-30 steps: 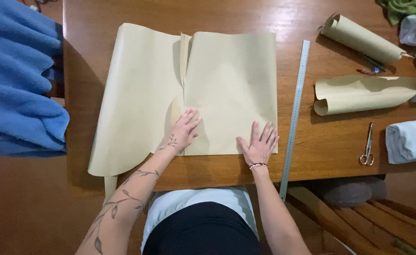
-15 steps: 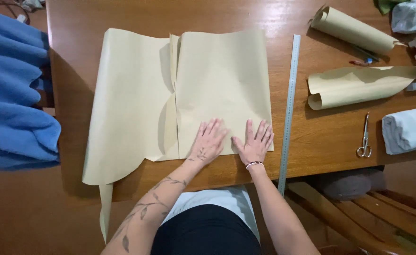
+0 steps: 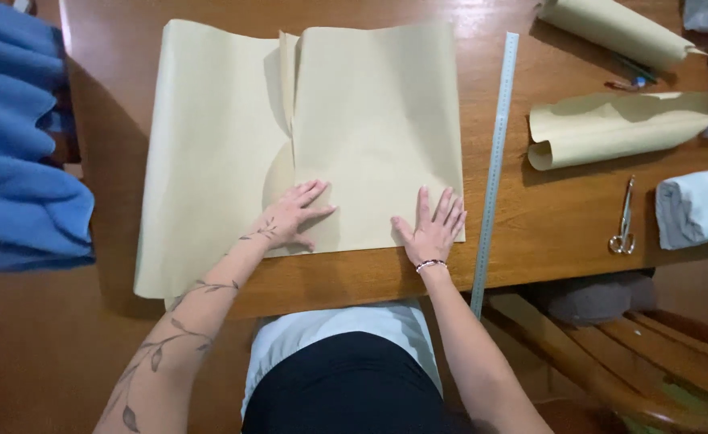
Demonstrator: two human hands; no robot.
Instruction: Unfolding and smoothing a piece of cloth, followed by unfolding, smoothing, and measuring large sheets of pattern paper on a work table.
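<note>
Left hand (image 3: 296,215) and right hand (image 3: 432,228) lie flat, fingers spread, holding nothing, pressing the near edge of the folded tan paper (image 3: 370,120) on the bench (image 3: 547,217). A long ruler (image 3: 495,161) lies just right of the paper; scissors (image 3: 622,219) further right.

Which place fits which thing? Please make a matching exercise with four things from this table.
Things:
1. metal ruler
2. scissors
3. blue fabric
4. left hand

Places:
A. flat on the folded tan paper
B. beyond the table's left edge
C. along the paper's right edge
D. between the ruler and a rolled grey cloth

Pairs: 1-C, 2-D, 3-B, 4-A
</note>
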